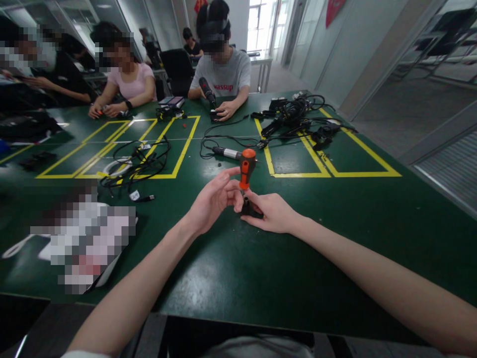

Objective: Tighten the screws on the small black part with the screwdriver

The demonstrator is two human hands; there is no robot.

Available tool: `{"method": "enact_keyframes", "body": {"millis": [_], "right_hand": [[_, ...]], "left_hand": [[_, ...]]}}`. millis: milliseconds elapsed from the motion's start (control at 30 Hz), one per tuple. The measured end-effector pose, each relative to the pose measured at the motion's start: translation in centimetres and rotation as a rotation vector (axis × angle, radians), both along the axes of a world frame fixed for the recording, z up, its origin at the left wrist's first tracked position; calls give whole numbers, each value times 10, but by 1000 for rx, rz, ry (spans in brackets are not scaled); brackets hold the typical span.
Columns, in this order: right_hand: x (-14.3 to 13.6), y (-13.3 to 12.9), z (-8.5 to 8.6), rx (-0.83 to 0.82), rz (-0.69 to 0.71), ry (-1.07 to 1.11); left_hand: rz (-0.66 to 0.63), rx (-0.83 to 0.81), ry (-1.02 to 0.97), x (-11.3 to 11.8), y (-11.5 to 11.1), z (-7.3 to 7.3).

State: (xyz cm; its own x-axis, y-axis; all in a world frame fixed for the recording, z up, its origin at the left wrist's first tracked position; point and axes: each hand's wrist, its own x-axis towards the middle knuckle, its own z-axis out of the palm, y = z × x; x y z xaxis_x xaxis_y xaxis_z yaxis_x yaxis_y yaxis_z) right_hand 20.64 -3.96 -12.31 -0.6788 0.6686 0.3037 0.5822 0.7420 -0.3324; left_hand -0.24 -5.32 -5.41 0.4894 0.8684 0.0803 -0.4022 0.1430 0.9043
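Observation:
A screwdriver [246, 166] with an orange and black handle stands upright in front of me, its shaft pointing down at a small black part [253, 211] on the table. My right hand [274, 211] is closed on that black part, thumb and fingers pinching it from the right. Just left of the screwdriver is my left hand [216, 196], its fingers apart and loosely curved. Its index finger reaches behind the handle, and I see no firm grip on it. Where the shaft meets the part is partly hidden by fingers.
Beyond my hands lies a silver and black electric screwdriver [226, 152] with a cable. Tangled cables [137, 164] lie left, and a cable heap [294, 117] at the back right. Yellow tape [298, 175] marks the green table [208, 278]. A person [223, 69] works opposite.

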Motion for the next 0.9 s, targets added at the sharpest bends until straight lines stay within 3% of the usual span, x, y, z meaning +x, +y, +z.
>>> {"method": "enact_keyframes", "body": {"millis": [900], "right_hand": [[0,-2,3,-33,-6,5]], "left_hand": [[38,-22,-1,2,0,1]]}}
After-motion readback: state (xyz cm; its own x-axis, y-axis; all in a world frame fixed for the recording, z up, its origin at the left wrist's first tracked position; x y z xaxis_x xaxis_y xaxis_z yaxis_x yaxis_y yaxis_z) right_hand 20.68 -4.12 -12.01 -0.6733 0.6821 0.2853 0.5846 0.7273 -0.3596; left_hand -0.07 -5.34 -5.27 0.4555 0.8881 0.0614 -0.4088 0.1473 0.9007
